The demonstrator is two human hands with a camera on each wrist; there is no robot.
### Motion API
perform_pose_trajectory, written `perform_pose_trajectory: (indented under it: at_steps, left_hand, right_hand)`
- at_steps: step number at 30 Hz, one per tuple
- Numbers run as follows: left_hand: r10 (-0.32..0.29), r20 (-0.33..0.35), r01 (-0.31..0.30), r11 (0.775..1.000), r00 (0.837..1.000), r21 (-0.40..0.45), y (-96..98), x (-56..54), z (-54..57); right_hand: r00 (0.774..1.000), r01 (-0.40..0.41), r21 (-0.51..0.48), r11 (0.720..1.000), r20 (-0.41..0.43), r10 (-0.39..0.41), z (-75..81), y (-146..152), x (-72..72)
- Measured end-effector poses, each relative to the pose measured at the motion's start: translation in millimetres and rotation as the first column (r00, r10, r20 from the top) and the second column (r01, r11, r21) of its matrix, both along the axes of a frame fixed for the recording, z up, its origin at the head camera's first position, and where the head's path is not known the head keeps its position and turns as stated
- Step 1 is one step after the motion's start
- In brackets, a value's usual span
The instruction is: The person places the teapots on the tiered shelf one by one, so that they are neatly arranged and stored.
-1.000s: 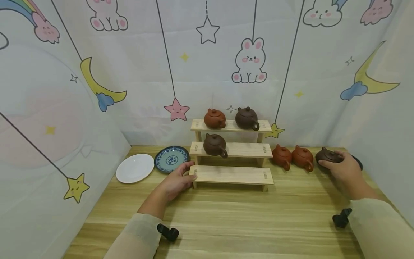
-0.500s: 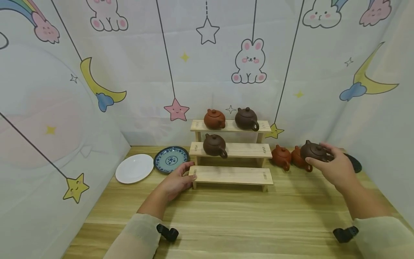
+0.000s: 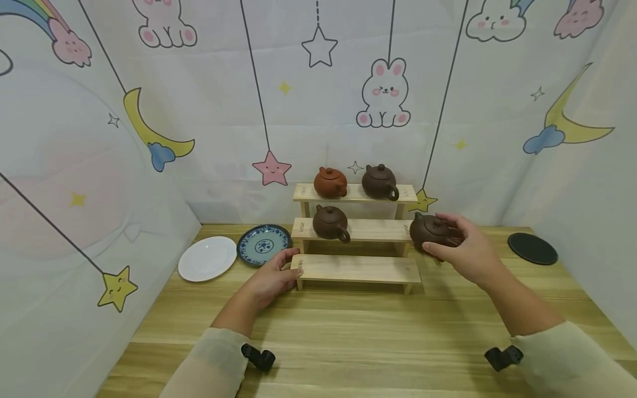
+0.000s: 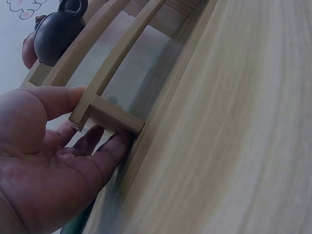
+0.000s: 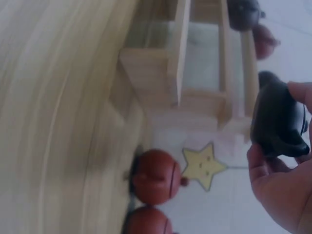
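Note:
My right hand (image 3: 470,251) holds a dark brown teapot (image 3: 427,228) in the air by the right end of the middle tier of a wooden three-tier stand (image 3: 355,269). In the right wrist view, thumb and fingers grip this teapot (image 5: 277,117) around its handle side. My left hand (image 3: 272,279) grips the stand's lower left end, thumb on the bottom board and fingers against the leg (image 4: 114,113). A reddish teapot (image 3: 328,183) and a dark one (image 3: 379,183) sit on the top tier. Another dark teapot (image 3: 329,222) stands at the middle tier's left.
Two reddish teapots, one nearer the stand (image 5: 156,176) and one beside it (image 5: 148,222), are on the table, masked in the head view by my right hand and its teapot. A black round plate (image 3: 532,249) lies far right. Left are a white plate (image 3: 207,258) and a blue-patterned plate (image 3: 261,246).
My right hand has lifted the dark teapot from the black plate's edge and carried it left, past the reddish teapots, to the stand. The left hand stays in place.

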State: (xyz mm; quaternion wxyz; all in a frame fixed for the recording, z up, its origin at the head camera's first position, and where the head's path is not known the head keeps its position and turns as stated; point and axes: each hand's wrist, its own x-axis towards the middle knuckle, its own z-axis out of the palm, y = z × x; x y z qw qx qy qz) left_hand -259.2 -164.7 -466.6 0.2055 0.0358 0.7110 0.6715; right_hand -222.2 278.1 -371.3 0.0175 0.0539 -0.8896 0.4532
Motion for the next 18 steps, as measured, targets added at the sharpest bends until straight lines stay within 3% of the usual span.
perform_pose_trajectory:
  at_steps: [11, 18]
  left_hand:
    - [0.005, 0.004, -0.005, 1.0, 1.0, -0.002, 0.0, -0.3, 0.2]
    - [-0.003, -0.001, 0.003, 1.0, 1.0, -0.008, -0.4, -0.6, 1.5]
  right_hand:
    - [0.998, -0.055, 0.027, 0.998, 0.014, 0.055, -1.3, -50, -28.9]
    - [0.999, -0.036, 0.036, 0.999, 0.037, 0.035, -1.6, -69, -45.4]
